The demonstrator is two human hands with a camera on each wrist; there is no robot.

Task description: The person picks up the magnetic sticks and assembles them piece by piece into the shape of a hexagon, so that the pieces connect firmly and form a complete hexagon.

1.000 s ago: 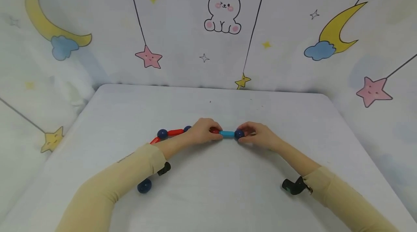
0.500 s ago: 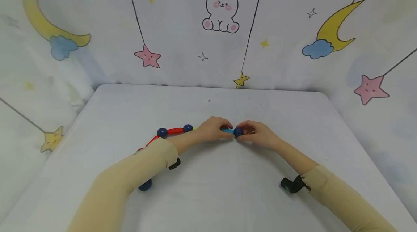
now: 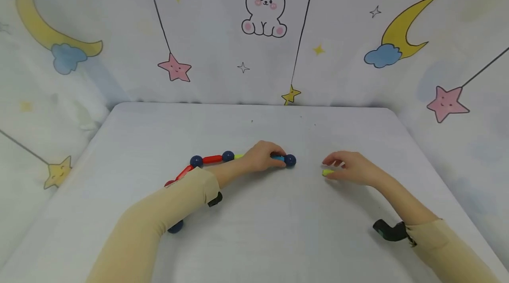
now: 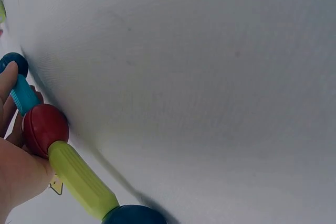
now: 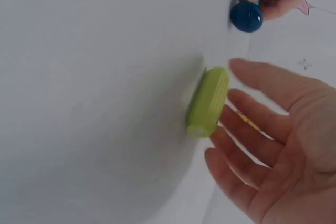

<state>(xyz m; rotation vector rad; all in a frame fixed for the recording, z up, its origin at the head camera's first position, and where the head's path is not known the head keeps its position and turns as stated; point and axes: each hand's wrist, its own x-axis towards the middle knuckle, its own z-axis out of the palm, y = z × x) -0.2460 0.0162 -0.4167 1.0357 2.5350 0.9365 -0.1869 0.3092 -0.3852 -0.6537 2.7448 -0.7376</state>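
My left hand [image 3: 263,156] pinches a light blue rod [image 3: 278,158] of a toy ball-and-rod chain between thumb and fingers. A dark blue ball [image 3: 290,160] sits at that rod's right end. Inside the left hand, a red ball [image 4: 46,127] joins the light blue rod to a yellow-green rod [image 4: 83,179], as the left wrist view shows. To the right, my right hand [image 3: 353,168] spreads its thumb and fingers around a loose, ribbed yellow-green rod [image 5: 209,102]. The thumb stands apart from that rod; the fingertips are close behind it, and contact is unclear.
Leftward the chain runs through a dark blue ball [image 3: 228,156], a red rod [image 3: 212,159], another dark blue ball [image 3: 196,161] and a second red rod [image 3: 184,172]. The left sleeve [image 3: 171,203] partly covers a dark blue ball [image 3: 176,227]. A printed cloth [image 3: 214,31] rises behind the white table [image 3: 254,239].
My right hand has left the end ball and moved right, to the loose yellow-green rod. My left hand has shifted rightward along the chain, from the red ball onto the light blue rod.
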